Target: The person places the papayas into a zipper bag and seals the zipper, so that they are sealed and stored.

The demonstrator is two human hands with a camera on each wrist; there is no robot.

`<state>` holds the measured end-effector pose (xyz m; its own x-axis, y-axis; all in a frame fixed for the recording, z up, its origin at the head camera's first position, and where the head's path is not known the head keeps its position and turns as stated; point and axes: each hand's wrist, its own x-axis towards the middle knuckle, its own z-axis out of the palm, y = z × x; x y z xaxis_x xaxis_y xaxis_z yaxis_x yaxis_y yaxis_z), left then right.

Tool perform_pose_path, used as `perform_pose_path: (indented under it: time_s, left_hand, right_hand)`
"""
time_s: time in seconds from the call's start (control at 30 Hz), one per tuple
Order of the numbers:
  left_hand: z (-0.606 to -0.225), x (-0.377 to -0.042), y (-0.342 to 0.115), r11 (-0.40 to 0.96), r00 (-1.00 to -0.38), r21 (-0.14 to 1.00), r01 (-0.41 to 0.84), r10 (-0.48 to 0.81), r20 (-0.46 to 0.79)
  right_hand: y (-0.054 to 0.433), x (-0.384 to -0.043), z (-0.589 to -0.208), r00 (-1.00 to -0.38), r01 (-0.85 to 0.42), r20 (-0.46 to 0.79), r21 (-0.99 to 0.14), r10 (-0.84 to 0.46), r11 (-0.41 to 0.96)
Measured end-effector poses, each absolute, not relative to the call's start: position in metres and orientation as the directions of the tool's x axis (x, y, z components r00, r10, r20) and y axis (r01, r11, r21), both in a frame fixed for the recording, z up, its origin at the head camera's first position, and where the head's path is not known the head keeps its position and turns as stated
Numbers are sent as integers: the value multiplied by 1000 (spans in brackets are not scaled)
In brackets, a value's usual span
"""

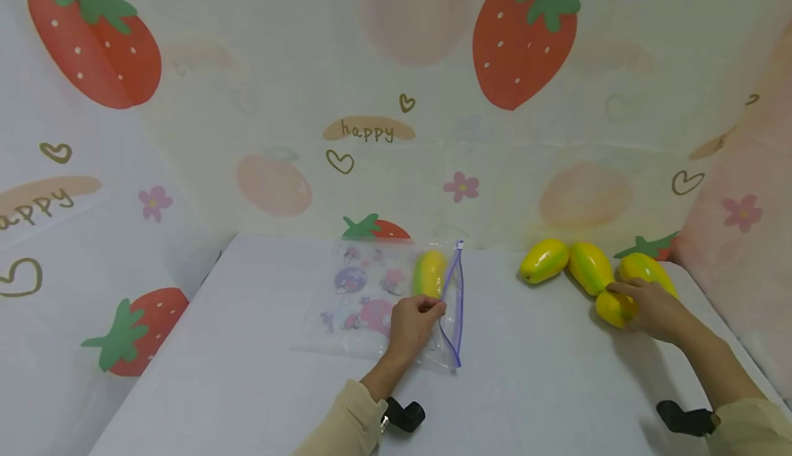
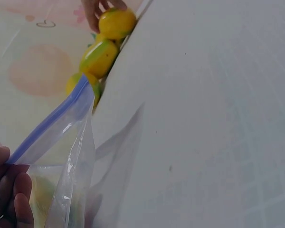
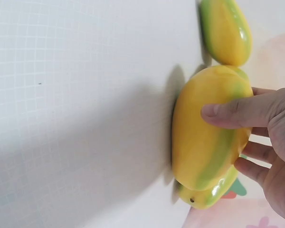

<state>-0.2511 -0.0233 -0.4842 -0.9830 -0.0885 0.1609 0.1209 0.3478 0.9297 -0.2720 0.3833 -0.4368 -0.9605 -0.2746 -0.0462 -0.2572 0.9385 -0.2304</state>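
A clear zip bag (image 1: 346, 305) with a purple zip edge and printed pictures lies on the table, its mouth partly parted towards the right. One yellow-green mango (image 1: 431, 267) is inside it near the mouth. My left hand (image 1: 410, 327) pinches the near layer of the bag's mouth between thumb and fingers. At the right, my right hand (image 1: 657, 310) grips another mango (image 3: 204, 137), thumb on one side and fingers on the other. That mango appears to rest on or just above the table. Further mangoes (image 1: 544, 261) lie close behind it.
The white table (image 1: 216, 373) ends at a back cloth (image 1: 278, 98) printed with strawberries, hearts and flowers. A pink side cloth (image 1: 749, 270) hangs at the right. Black camera mounts (image 1: 405, 415) sit at both wrists.
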Motion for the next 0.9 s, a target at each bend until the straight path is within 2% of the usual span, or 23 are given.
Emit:
perform_pose_path:
  time_s: [0.4,0.9]
  left_hand:
    - [-484,-252,-24,360,-984,925,125,-74,161]
    - [-485,-254,-26,358,-986,927,115,-68,149]
  right_hand:
    - [383,-269,-437,-962,-259,-26,-213,-271,942]
    - [381,-263,-439,-961,-275,35,-249,-275,929]
